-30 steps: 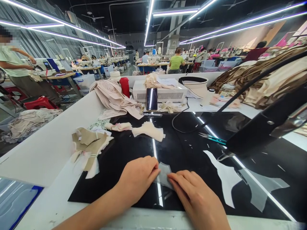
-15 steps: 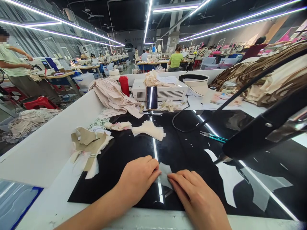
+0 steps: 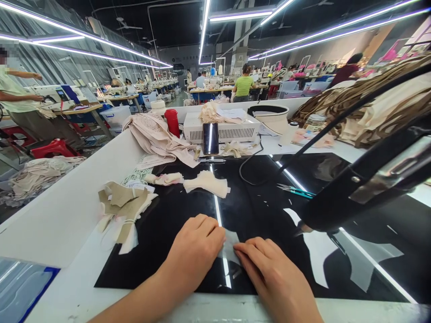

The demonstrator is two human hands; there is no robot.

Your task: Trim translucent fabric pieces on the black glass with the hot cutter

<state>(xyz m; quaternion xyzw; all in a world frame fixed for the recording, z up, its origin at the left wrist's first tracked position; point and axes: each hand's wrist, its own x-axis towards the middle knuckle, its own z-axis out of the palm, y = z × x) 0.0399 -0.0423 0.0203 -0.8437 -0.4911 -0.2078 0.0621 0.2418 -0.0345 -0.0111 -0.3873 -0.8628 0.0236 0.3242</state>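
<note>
A long white tabletop (image 3: 67, 215) carried a glossy black rectangular mat (image 3: 256, 211), whose near edge ran just short of the tabletop's near rim. Open black surface lay between the hands and the far clutter. At right, a large black lamp arm (image 3: 363, 179) slanted over the mat. A tied bundle of beige and white fabric pieces (image 3: 124, 211) overlapped the mat's left edge. A small pale fabric stack (image 3: 207, 183) sat farther back at centre. Teal-handled scissors (image 3: 298, 191) lay right of it. Near the mat's near edge, the left hand (image 3: 197, 249) and right hand (image 3: 269, 273) pressed fingertips down, their grip pinching a small translucent grey fabric piece (image 3: 230, 246) flat between them.
</note>
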